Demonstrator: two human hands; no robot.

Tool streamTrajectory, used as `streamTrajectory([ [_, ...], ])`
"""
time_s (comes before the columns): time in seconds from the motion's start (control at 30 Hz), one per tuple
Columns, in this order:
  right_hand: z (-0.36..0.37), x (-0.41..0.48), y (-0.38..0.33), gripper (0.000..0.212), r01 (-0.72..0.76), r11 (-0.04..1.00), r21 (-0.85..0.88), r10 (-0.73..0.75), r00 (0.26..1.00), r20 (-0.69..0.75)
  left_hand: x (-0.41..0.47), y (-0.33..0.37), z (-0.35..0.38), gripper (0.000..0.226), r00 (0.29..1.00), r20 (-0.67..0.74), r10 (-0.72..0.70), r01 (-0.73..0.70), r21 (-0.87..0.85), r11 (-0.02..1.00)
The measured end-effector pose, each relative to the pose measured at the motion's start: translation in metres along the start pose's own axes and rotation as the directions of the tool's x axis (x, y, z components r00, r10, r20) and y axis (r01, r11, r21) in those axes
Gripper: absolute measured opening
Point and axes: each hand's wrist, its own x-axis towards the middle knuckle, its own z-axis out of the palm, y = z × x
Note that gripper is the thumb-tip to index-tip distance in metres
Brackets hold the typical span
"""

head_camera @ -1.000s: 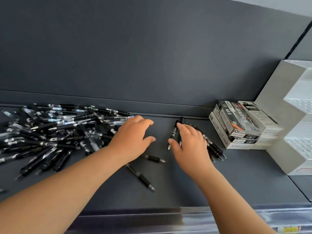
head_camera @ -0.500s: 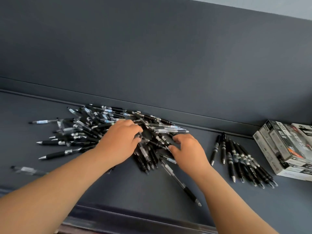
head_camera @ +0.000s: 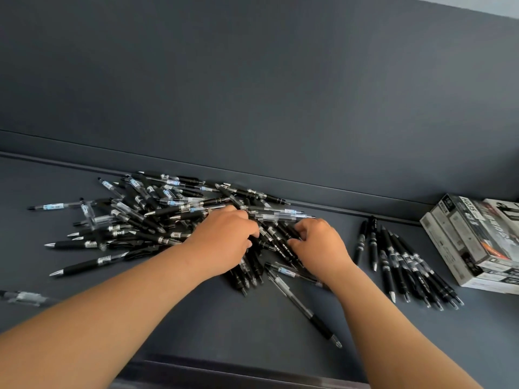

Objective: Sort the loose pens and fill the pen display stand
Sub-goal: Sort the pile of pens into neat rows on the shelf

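That messy heap of black and clear plastic click pens (head_camera: 157, 220) sits on the dark grey shelf (head_camera: 224, 332), with both hands dug into its near edge. The right hand (head_camera: 320, 245) is curled round a black pen (head_camera: 285, 233) or two. The left hand (head_camera: 224, 242) is curled in too, can't tell if it's got anything. Sorting stage, I'd say. Next up is teasing black ones free for the tidy row of black pens (head_camera: 407, 265) on the right, by the stacked cardboard pen boxes (head_camera: 471, 242).

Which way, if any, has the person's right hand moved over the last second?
Yes. The right hand moved left, away from the stacked boxes: off the sorted pens and onto the loose pile.
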Motion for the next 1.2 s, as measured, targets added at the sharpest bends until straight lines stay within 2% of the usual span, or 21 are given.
streamTrajectory([
  [0.07, -0.003, -0.002, 0.001, 0.018, -0.01, 0.996, 0.087, 0.008, 1.0, 0.017, 0.0, -0.001, -0.002, 0.024, 1.0, -0.02, 0.013, -0.013, 0.005, 1.0],
  [0.13, -0.004, -0.004, 0.0, 0.015, -0.002, 0.995, 0.1, 0.0, 1.0, 0.021, 0.001, -0.003, -0.004, 0.023, 0.999, -0.046, 0.024, -0.023, 0.022, 0.999],
  [0.3, -0.003, -0.009, -0.005, 0.034, 0.017, 0.998, 0.059, -0.02, 0.998, 0.054, 0.012, -0.001, -0.007, 0.041, 0.999, -0.038, 0.025, -0.022, 0.064, 0.998],
  [0.47, -0.004, -0.009, -0.008, 0.032, 0.035, 0.999, 0.039, -0.038, 0.996, 0.079, 0.02, 0.005, -0.002, 0.057, 0.997, 0.016, 0.082, -0.083, 0.14, 0.987],
  [0.53, -0.004, -0.008, -0.008, 0.029, 0.023, 0.999, 0.026, -0.025, 0.997, 0.074, 0.023, 0.007, -0.003, 0.053, 0.993, 0.019, 0.117, -0.119, 0.166, 0.979],
  [0.67, -0.001, -0.008, -0.008, 0.021, 0.021, 0.997, -0.073, -0.017, 0.999, 0.051, 0.023, 0.008, -0.006, 0.029, 0.988, 0.0, 0.154, -0.15, 0.208, 0.966],
  [0.73, 0.0, -0.009, -0.008, 0.021, 0.043, 0.992, -0.116, -0.038, 0.998, 0.045, 0.021, 0.005, -0.005, 0.024, 0.987, -0.028, 0.161, -0.151, 0.219, 0.964],
  [0.87, 0.0, -0.01, -0.007, 0.02, 0.077, 0.986, -0.147, -0.074, 0.997, 0.029, 0.016, -0.001, -0.003, 0.018, 0.985, -0.105, 0.139, -0.121, 0.157, 0.98],
  [0.97, -0.003, -0.012, -0.006, 0.018, 0.078, 0.989, -0.124, -0.077, 0.997, 0.015, 0.013, -0.004, -0.005, 0.022, 0.98, -0.174, 0.099, -0.084, 0.087, 0.993],
  [1.2, -0.021, -0.02, -0.001, 0.017, 0.053, 0.998, 0.03, -0.056, 0.995, 0.082, 0.006, 0.004, -0.018, 0.029, 0.985, -0.171, -0.031, 0.021, -0.064, 0.998],
])
